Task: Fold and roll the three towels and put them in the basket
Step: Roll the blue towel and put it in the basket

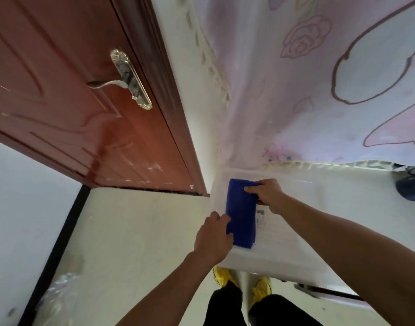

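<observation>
A blue rolled towel (pixel 240 215) lies lengthwise at the left side of a white translucent plastic basket (pixel 293 252) on the floor. My left hand (pixel 213 236) grips the towel's near end, fingers curled round its left edge. My right hand (pixel 267 196) grips the far end from the right. Only this one towel is in view.
A reddish-brown door (pixel 84 102) with a metal lever handle (pixel 128 83) stands at the left. A pink flowered curtain (pixel 319 78) hangs behind the basket. A dark object (pixel 411 187) sits at the right edge. My feet in yellow shoes (pixel 244 281) stand just before the basket.
</observation>
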